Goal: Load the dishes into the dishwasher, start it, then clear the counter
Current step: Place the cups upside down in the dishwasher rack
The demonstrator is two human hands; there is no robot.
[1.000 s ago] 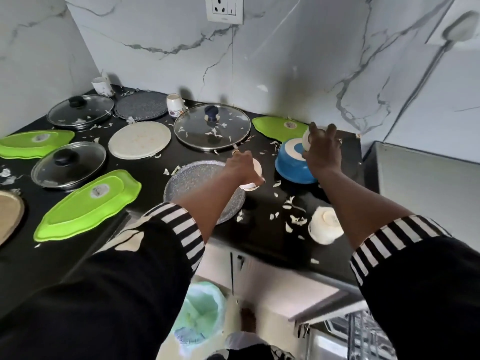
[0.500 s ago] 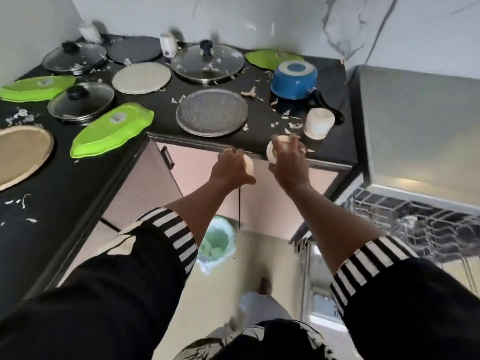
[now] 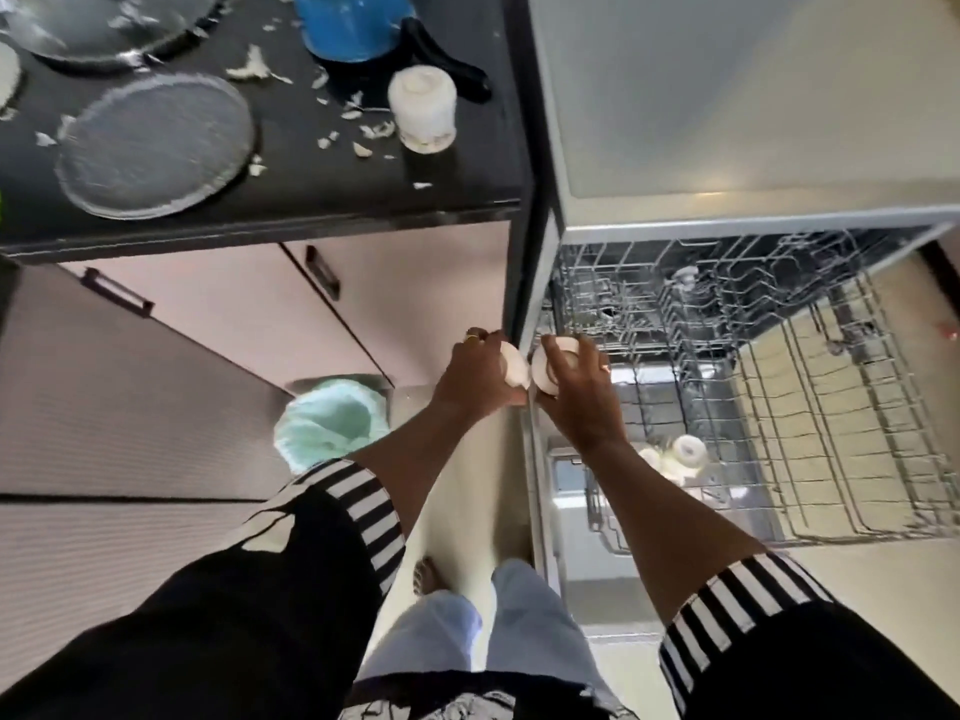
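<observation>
Fingers (image 3: 587,356) of the right hand (image 3: 576,397) curl around a small white cup (image 3: 553,363). The left hand (image 3: 475,379) grips a second white cup (image 3: 514,371) the same way. The two cups are held side by side, almost touching, at the left front corner of the open dishwasher (image 3: 727,122), just beside its pulled-out wire rack (image 3: 831,407). Lower in the machine, a few white cups (image 3: 683,454) already sit in place.

Loading looks to be at an early stage, since most of the rack is bare wire. On the black tabletop (image 3: 441,194) an upturned white cup (image 3: 423,109), a blue pot (image 3: 353,23), a speckled plate (image 3: 156,145) and a glass lid (image 3: 104,28) wait to be loaded. Pale scraps (image 3: 363,129) lie scattered between them. Starting the machine and clearing the tabletop are not yet done.
</observation>
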